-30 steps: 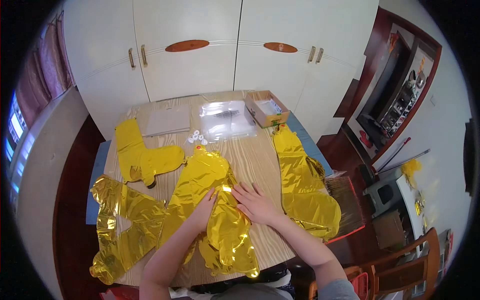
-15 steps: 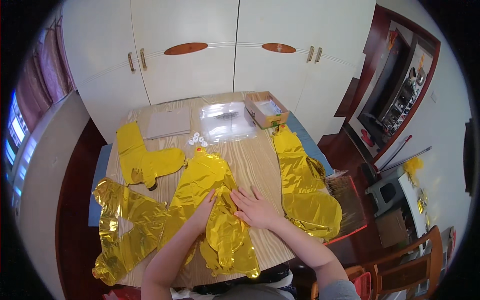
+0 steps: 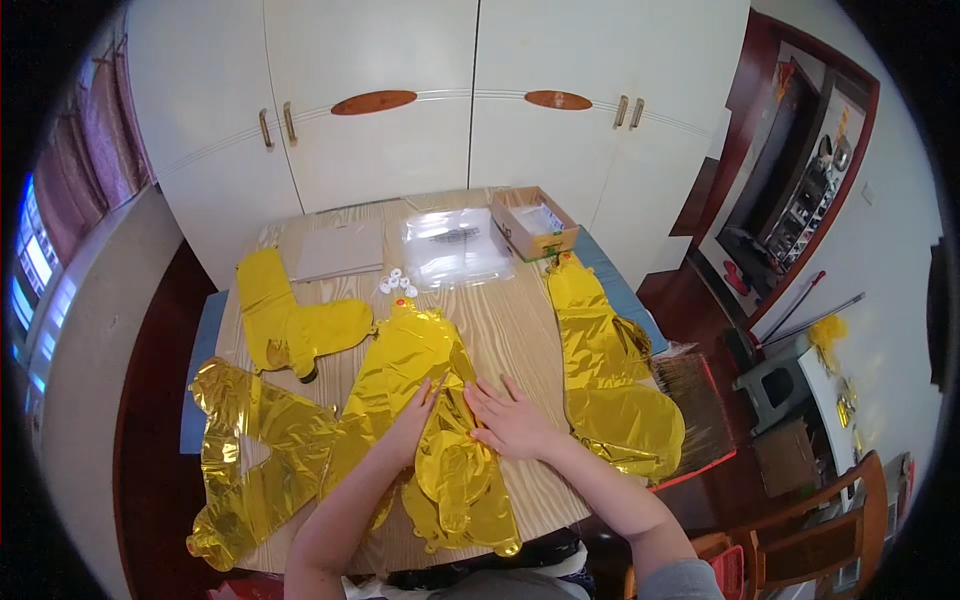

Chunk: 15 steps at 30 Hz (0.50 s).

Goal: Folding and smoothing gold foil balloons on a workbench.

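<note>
A flat gold foil balloon (image 3: pixel 405 350) lies crumpled in the middle of the wooden table, partly folded over toward me. My left hand (image 3: pixel 412 420) rests on edge against it, fingers stretched out. On its right side my right hand (image 3: pixel 508 418) presses down flat, fingers spread. Between the two palms the foil bunches up in creases. More gold foil balloons surround it: an L-shaped one (image 3: pixel 300 325) at the far left, an A-shaped one (image 3: pixel 245 460) at the near left that touches the middle foil, and a long one (image 3: pixel 610 370) along the right edge.
At the back stand a cardboard box (image 3: pixel 537 225) with papers inside, a clear plastic bag (image 3: pixel 455 248) and a flat grey board (image 3: pixel 340 252). Small white rolls (image 3: pixel 398 283) lie before the bag. White cupboards (image 3: pixel 370 50) close off the far side; a wooden chair (image 3: pixel 820 530) stands at right.
Both hands stay almost in place on the middle foil. The whole view has shifted very slightly; nothing was picked up or let go.
</note>
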Each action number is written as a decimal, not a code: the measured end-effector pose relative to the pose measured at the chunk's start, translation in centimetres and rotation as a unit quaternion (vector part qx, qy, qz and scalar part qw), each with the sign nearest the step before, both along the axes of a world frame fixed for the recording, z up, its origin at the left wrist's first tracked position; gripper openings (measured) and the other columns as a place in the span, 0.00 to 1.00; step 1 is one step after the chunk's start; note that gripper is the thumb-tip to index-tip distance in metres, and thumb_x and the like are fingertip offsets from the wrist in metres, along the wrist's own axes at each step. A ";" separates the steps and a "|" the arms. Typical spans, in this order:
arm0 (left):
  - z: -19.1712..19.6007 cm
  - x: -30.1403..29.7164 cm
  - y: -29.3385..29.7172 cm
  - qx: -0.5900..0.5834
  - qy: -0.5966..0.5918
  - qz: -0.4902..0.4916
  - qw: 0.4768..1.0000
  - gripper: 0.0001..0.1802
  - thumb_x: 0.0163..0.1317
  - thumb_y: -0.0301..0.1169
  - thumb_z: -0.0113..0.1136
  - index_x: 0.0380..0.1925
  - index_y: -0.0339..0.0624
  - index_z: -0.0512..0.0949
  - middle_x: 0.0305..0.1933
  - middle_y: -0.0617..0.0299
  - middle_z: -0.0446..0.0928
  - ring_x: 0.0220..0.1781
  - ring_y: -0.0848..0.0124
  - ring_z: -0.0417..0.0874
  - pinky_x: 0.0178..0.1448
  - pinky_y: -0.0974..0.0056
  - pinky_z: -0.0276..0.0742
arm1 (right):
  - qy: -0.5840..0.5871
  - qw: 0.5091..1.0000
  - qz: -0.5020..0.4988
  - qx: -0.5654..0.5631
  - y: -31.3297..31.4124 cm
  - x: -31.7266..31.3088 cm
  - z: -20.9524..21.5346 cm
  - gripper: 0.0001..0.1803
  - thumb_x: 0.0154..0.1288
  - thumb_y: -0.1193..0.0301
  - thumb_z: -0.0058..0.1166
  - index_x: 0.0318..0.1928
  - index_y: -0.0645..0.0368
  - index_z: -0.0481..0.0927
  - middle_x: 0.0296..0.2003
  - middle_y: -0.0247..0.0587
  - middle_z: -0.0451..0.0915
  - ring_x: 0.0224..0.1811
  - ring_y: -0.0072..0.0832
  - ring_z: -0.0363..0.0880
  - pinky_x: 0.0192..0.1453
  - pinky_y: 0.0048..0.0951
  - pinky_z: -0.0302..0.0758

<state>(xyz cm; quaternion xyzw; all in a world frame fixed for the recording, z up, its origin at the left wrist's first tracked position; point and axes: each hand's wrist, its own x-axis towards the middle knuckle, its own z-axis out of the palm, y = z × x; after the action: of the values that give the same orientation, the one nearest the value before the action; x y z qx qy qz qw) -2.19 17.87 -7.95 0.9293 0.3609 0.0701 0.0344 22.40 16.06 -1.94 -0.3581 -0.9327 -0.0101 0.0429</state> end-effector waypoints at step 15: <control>10.4 -0.3 -0.9 0.039 0.129 0.030 0.990 0.31 0.58 0.36 0.55 0.61 0.32 0.68 0.69 0.42 0.61 0.73 0.43 0.56 0.75 0.50 0.55 | 0.022 1.000 0.000 -0.004 -0.1 0.1 0.0 0.35 0.74 0.50 0.33 0.71 0.62 0.56 0.72 0.43 0.56 0.77 0.34 0.47 0.78 0.51 0.36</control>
<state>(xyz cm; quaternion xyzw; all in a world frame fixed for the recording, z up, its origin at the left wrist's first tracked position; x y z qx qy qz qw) -2.49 16.94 2.41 0.9202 0.3865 -0.0351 -0.0506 22.45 15.99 -1.96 -0.3586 -0.9314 0.0016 0.0624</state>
